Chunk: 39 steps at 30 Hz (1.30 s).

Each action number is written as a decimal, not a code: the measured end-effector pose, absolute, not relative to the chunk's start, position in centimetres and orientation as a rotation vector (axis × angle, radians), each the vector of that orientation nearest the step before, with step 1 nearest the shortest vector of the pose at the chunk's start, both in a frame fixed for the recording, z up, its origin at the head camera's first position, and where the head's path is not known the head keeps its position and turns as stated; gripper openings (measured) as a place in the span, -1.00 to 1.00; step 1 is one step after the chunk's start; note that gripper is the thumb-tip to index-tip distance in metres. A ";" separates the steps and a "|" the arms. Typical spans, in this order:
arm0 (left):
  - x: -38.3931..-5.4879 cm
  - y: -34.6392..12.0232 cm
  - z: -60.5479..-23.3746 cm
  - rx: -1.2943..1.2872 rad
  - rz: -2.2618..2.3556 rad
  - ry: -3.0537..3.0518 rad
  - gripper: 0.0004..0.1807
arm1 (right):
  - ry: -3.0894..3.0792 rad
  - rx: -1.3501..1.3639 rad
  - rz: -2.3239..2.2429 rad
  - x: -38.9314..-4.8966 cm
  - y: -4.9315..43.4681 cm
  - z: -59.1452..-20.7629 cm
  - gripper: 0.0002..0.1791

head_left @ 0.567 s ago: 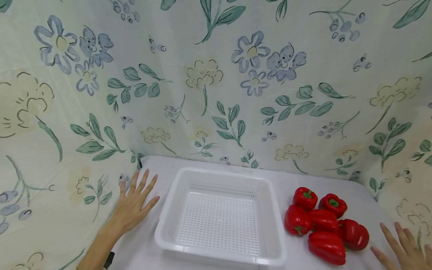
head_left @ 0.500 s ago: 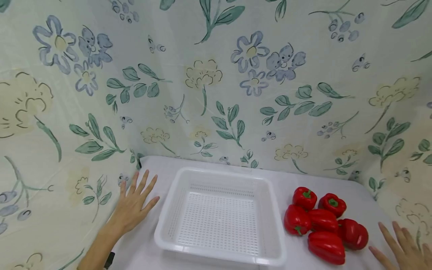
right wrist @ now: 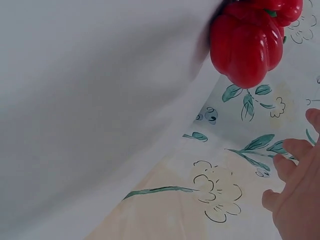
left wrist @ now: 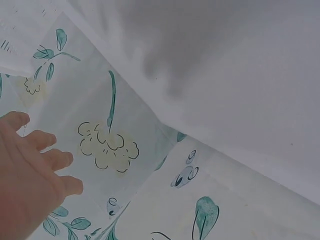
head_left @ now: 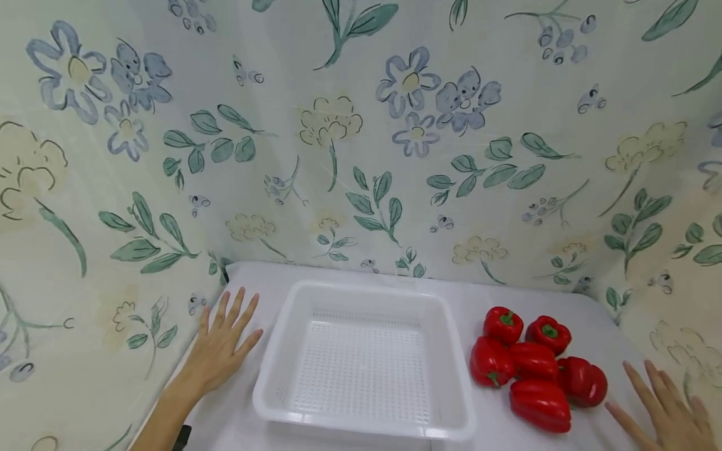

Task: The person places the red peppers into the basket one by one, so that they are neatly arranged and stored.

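My left hand (head_left: 222, 344), fingers spread and straight, is left of a white plastic basket (head_left: 363, 421) with a perforated floor. It holds nothing, and in the left wrist view the same hand (left wrist: 30, 175) shows at the left edge. Several red bell peppers (head_left: 540, 406) with green stems lie in a cluster right of the basket. Beyond them, at the lower right, my right hand (head_left: 665, 407) has its fingers spread, apart from the peppers. In the right wrist view a pepper (right wrist: 245, 47) appears above that hand (right wrist: 300, 190). Whether either hand touches the table cannot be told.
A white-covered table (head_left: 237, 413) carries the basket and the peppers. Floral cloth (head_left: 350, 144) hangs behind the table and along both sides, close to each hand. A dark strap-like piece (head_left: 182, 437) is at the left wrist.
The head view has shifted slightly, so the basket, the peppers and the cloth pattern appear a little further left. Both hands keep their spread pose.
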<state>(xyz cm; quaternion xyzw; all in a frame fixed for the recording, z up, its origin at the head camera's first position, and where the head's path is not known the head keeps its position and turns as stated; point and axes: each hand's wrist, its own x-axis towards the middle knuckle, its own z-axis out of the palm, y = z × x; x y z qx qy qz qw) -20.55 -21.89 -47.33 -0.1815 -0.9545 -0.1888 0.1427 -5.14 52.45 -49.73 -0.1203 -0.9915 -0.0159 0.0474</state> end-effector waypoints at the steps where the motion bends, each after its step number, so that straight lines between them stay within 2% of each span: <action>1: -20.5 -21.9 -47.2 -0.525 -0.557 -2.756 -0.21 | -3.011 -0.355 -0.022 -5.4 52.2 -49.5 0.47; 3: -20.5 -22.0 -47.1 -0.530 -0.591 -2.761 -0.21 | -2.973 -0.373 0.059 -6.1 51.4 -49.2 0.28; 5: -20.5 -22.1 -47.1 -0.541 -0.646 -2.773 -0.21 | -2.958 -0.364 0.088 -6.5 50.8 -48.8 0.21; 13: -20.4 -21.3 -47.2 -0.586 -0.903 -2.770 -0.25 | -3.032 -0.329 0.289 -8.0 49.3 -47.8 0.17; 25: -21.0 -19.5 -47.3 -0.613 -1.205 -2.801 -0.22 | -2.975 -0.189 0.373 -9.7 48.3 -46.5 0.11; 32: -21.0 -18.4 -48.3 -0.685 -1.396 -2.778 -0.28 | -2.946 -0.132 0.394 -10.3 47.5 -45.8 0.09; 39: -20.5 -17.8 -48.6 -0.622 -1.562 -2.780 -0.33 | -2.889 -0.011 0.452 -10.5 47.0 -45.0 0.04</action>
